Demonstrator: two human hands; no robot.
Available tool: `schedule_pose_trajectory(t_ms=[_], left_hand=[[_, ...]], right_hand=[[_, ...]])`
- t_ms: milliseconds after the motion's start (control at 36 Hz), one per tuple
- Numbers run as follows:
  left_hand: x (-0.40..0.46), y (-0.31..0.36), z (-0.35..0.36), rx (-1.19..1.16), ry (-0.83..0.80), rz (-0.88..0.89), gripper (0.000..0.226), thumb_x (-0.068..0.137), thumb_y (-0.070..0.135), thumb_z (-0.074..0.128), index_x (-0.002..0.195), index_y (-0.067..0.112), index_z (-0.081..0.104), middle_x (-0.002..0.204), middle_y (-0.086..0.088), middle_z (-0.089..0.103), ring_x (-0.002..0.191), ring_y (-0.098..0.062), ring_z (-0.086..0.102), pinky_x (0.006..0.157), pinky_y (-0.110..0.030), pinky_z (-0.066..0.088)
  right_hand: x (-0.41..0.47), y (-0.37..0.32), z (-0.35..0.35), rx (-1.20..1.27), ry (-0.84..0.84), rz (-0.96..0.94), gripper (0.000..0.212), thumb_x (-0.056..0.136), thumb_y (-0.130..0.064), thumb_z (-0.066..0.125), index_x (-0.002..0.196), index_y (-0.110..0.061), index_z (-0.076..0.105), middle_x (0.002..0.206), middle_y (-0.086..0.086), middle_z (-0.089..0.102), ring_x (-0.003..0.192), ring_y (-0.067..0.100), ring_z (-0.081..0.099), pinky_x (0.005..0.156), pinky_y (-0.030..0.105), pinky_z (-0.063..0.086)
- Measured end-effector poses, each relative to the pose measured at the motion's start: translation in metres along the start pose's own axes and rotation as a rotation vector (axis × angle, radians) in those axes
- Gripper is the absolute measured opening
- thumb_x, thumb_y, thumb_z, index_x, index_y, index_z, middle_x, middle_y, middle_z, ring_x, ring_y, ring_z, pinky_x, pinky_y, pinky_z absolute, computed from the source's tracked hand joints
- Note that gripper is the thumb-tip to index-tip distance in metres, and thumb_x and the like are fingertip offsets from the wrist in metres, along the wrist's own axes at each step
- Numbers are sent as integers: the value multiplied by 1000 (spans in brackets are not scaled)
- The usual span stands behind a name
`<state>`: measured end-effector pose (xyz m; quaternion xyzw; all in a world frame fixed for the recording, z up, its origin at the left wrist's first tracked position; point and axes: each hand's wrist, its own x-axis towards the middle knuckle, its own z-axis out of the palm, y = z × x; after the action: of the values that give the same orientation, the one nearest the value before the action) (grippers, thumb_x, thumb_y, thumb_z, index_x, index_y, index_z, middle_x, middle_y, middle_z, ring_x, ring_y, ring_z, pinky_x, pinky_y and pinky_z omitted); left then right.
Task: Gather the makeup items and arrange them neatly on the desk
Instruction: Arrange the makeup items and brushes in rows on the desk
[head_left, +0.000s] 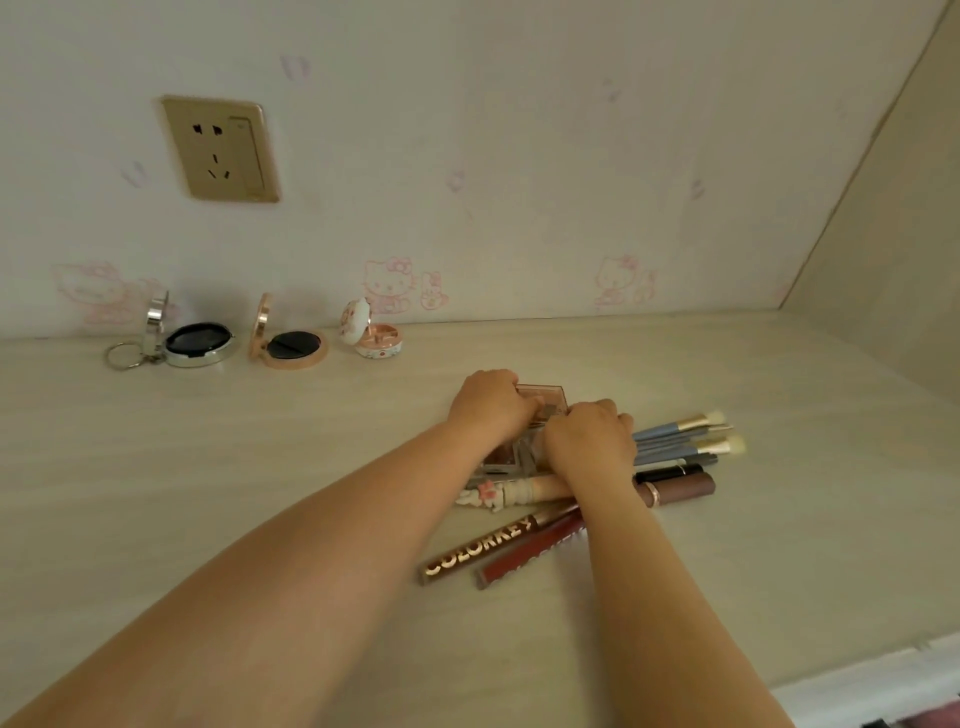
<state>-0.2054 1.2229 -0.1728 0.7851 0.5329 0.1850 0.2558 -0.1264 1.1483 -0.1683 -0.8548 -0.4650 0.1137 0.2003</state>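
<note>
A heap of makeup lies mid-desk. My left hand (491, 402) and my right hand (589, 439) both grip a small brown eyeshadow palette (545, 397) at the heap's far side. More small clear palettes (501, 460) lie under my wrists. Several blue-handled brushes (685, 439) point right. A black tube (670, 473) and a brown lipstick (680, 491) lie below them. A cream cartoon-topped pen (511, 493), a brown COLORKEY lip gloss (483, 548) and a red lip gloss (530, 553) lie nearer me.
Three open compacts stand along the wall: a silver one with a key ring (192, 340), a rose-gold one (291, 343) and a white-pink cartoon one (371, 335). A wall socket (221, 148) is above them. A side wall (883, 249) bounds the desk (260, 441) on the right.
</note>
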Motion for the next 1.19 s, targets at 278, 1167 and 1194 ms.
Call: schedule_pose_trajectory(t_ms=[278,1167,1194], left_hand=[[3,1,-5,-382,15,-133,54,85,48,56,120,7,58,123,-12,60,116,-28,53,90,-35,43],[-110,-152,-110,-984,336,-175,34,83,20,66,116,14,63,100,1,69,86,-10,66,91,-34,53],[-110,-152,-110,-982,339,-165,35,84,20,65,118,14,62,102,0,68,86,-9,65,91,-33,53]], right_hand=[[-9,-16,1,422,44,-118,46,90,-12,41,135,-15,46,134,7,49,119,24,47,91,30,39],[-81,-144,81,1100,-401,-233,21,92,-28,54,103,-18,70,106,0,69,99,17,66,88,32,53],[-81,-144,81,1114,-409,-235,19,92,-28,54,99,-20,70,105,0,70,99,18,66,88,32,53]])
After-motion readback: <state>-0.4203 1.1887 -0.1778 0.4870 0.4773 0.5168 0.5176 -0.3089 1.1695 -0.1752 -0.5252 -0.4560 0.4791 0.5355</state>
